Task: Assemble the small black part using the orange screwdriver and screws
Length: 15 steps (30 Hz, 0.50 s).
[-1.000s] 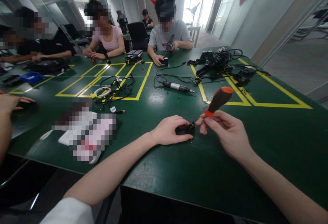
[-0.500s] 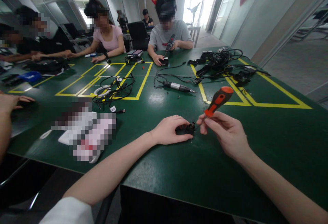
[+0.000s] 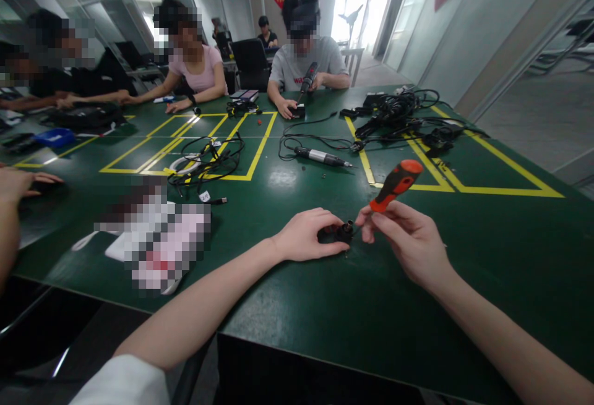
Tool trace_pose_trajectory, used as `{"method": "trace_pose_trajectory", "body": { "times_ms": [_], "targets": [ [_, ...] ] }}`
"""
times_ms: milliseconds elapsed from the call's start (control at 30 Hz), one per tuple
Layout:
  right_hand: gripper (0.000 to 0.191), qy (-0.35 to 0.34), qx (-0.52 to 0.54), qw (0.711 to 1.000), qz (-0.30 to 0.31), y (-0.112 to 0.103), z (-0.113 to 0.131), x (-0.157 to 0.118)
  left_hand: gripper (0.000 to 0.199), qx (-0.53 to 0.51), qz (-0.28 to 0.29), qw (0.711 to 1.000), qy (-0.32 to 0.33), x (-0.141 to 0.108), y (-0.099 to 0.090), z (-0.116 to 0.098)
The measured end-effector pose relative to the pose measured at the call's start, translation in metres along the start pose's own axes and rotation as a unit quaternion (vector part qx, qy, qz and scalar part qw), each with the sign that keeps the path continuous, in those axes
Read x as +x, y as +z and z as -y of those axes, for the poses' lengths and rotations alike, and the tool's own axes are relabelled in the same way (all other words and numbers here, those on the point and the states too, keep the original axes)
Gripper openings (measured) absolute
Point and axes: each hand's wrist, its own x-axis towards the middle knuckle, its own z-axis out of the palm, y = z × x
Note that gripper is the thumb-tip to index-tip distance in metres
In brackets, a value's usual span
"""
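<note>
My left hand [image 3: 310,235] is closed round a small black part [image 3: 342,232] with a round metal-rimmed end, low over the green table [image 3: 288,306]. Just right of it, my right hand [image 3: 408,235] grips a red and dark grey screwdriver [image 3: 396,185] near the lower end of its handle. The screwdriver leans, handle up and to the right, and its thin shaft runs down to the black part. Its tip is too small to make out. A tiny bit of metal [image 3: 346,255] lies below my left fingertips.
An electric screwdriver [image 3: 320,156] with its cord lies ahead. Cables [image 3: 208,161] are at the left, a black cable heap [image 3: 394,111] at the back right. Blurred pouches [image 3: 171,247] lie left of my forearm. Across the table a person [image 3: 306,59] works; others sit at the left.
The screwdriver handle has tilted and turned very slightly in my right hand. My left hand stays round the black part.
</note>
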Motion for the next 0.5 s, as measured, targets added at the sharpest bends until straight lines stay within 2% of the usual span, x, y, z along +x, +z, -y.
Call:
{"method": "trace_pose_trajectory", "body": {
  "times_ms": [233,500],
  "targets": [
    [0.037,0.003,-0.052,0.998,-0.018,-0.0005,0.0009,-0.0004,0.033,0.002,0.007,1.000,-0.009,0.0002,0.0010,0.0015],
    [0.037,-0.002,-0.003,1.000,-0.007,0.0005,0.0000,0.0004,0.032,0.000,0.001,1.000,0.004,0.0001,-0.0002,0.0004]
  ]
}}
